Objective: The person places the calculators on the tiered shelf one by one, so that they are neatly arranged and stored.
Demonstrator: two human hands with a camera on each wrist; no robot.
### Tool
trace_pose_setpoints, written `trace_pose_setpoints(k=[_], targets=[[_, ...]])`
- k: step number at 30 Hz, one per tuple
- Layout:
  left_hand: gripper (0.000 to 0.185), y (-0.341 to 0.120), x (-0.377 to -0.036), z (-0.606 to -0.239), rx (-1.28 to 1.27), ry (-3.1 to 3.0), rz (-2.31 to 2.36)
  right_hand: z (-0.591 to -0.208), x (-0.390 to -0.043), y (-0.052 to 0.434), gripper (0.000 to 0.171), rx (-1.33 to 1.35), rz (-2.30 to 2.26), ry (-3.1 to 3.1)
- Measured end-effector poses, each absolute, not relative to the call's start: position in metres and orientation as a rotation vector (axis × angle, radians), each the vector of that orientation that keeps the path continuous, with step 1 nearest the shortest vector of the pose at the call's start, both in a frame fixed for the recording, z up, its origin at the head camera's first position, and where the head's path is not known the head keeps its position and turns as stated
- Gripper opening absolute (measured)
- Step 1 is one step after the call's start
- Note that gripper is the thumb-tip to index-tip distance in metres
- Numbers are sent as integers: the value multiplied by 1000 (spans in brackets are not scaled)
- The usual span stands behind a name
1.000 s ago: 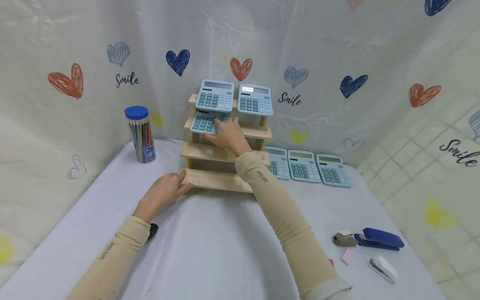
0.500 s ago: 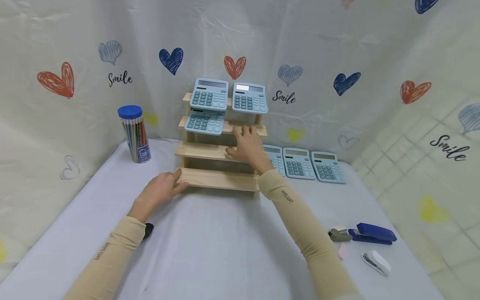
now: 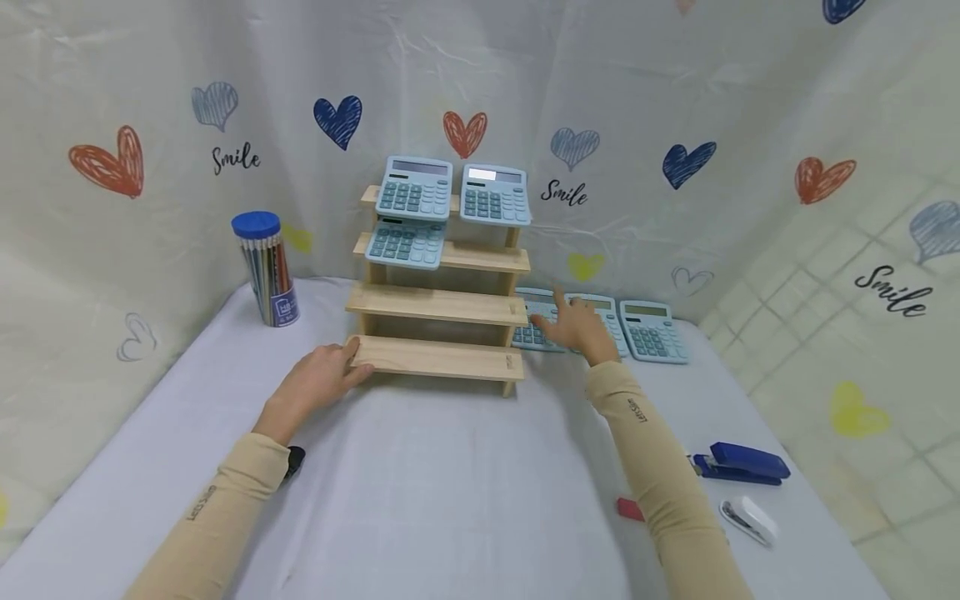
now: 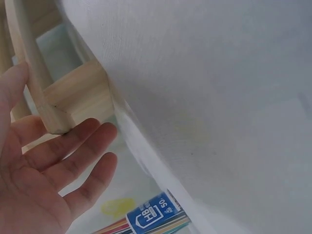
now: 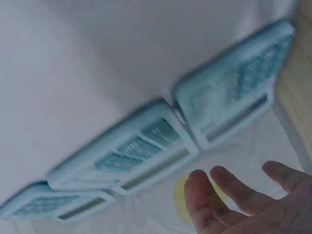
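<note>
A four-tier wooden shelf rack (image 3: 437,304) stands against the back. My left hand (image 3: 318,379) holds the left end of its lowest board, thumb and index finger on either side of the wood in the left wrist view (image 4: 58,161). Two light-blue calculators sit on the top tier, a left one (image 3: 414,188) and a right one (image 3: 495,195). Another calculator (image 3: 405,243) lies at the left of the second tier. My right hand (image 3: 581,327), fingers spread and holding nothing, hovers over the row of three calculators on the table, partly hiding the middle calculator (image 5: 131,151).
A blue-lidded tub of pencils (image 3: 266,267) stands left of the rack. At the right front lie a blue stapler (image 3: 742,463), a white stapler (image 3: 750,522) and a red object (image 3: 630,509) half behind the right sleeve. A patterned curtain (image 3: 300,50) hangs behind.
My right hand has let go of the second-tier calculator and moved right and down to the calculators on the table. The left hand has stayed on the rack; the head view has shifted slightly.
</note>
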State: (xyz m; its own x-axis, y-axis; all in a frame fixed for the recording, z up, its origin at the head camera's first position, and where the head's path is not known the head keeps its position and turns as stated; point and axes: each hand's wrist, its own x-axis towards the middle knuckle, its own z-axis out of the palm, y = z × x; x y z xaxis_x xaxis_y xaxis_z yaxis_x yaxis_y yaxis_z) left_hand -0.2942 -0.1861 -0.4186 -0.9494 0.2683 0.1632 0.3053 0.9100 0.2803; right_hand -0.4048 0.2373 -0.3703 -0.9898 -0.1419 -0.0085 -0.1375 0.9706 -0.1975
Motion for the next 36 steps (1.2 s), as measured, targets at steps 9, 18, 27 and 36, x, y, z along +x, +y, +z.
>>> trace_pose_setpoints(k=[9, 18, 27, 36], targets=[[66, -181, -291, -426, -471, -2973, -506, -406, -414, 235, 102, -138, -222, 2925], [66, -176, -292, -422, -482, -2958, -498, -409, -424, 228, 96, -27, -202, 2901], [66, -180, -294, -416, -464, -2945, -487, -404, -420, 219, 88, -22, -178, 2884], [68, -186, -294, -416, -423, -2982, -497, -401, -397, 215, 93, 13, -118, 2813]])
